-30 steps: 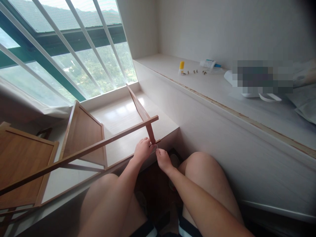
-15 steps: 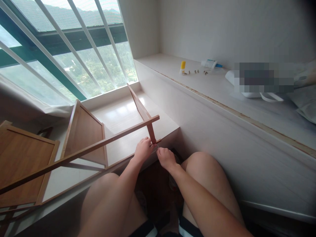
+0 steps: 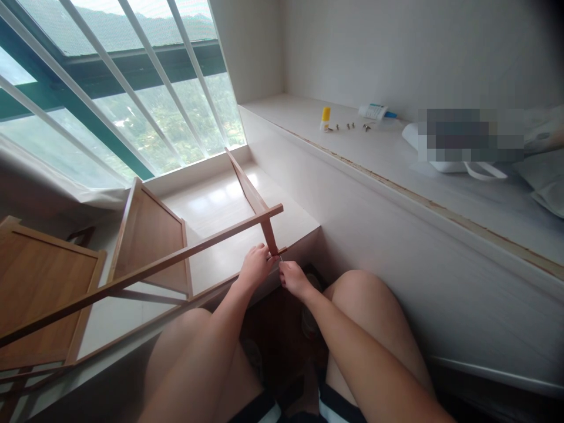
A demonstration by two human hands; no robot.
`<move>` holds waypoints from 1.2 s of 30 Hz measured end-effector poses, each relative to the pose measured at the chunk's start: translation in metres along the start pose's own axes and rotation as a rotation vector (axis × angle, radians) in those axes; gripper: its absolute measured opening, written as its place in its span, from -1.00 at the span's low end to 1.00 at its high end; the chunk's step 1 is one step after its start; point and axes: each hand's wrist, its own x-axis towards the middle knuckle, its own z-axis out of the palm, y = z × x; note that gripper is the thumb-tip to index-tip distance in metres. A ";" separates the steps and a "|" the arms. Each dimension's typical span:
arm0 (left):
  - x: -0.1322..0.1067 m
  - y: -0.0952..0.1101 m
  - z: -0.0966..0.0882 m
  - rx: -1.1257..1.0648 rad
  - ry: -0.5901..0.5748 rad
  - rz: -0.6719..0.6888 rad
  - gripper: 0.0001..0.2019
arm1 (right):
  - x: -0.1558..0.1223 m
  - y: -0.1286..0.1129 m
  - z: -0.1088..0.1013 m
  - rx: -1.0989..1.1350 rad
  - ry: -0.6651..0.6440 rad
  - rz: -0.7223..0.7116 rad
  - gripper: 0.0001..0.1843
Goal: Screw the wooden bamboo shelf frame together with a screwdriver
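On the pale window ledge rests a wooden frame with 3 visible panels. At its near right corner, the left hand's grip pinches the wood; the right hand's grip pinches a thin metal tool angled toward that corner.

thin tool in the R hand: handle's hidden by fingers, tip's too tiny to ID tbh. L hand blocks its grip on the wooden panel. long rail runs off the left edge. tube label unreadable, smth pixelated nearby, idk.
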 end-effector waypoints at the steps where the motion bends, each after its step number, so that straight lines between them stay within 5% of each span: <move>1: 0.000 0.000 0.000 -0.003 0.000 -0.004 -0.84 | -0.001 0.000 0.002 0.073 -0.015 0.016 -0.65; 5: 0.001 0.001 0.000 -0.010 0.006 -0.007 -0.86 | -0.007 -0.001 0.005 0.323 -0.075 0.041 -0.68; 11: -0.001 -0.001 0.003 0.010 0.022 0.009 -0.87 | -0.010 0.000 0.001 1.087 -0.374 0.147 -0.60; 15: -0.002 -0.001 0.002 0.016 0.016 -0.004 -0.87 | -0.012 0.001 0.002 1.238 -0.423 0.170 -0.59; 21: -0.002 -0.001 0.002 0.004 0.026 -0.002 -0.88 | -0.017 0.004 0.012 1.136 -0.352 0.147 -0.60; 29: -0.002 -0.002 0.002 0.007 0.030 0.006 -0.86 | -0.010 0.005 0.017 0.677 -0.001 0.038 -0.66; 36: -0.002 -0.001 0.002 0.024 0.011 -0.013 -0.86 | -0.007 0.006 0.017 0.537 0.051 0.036 -0.64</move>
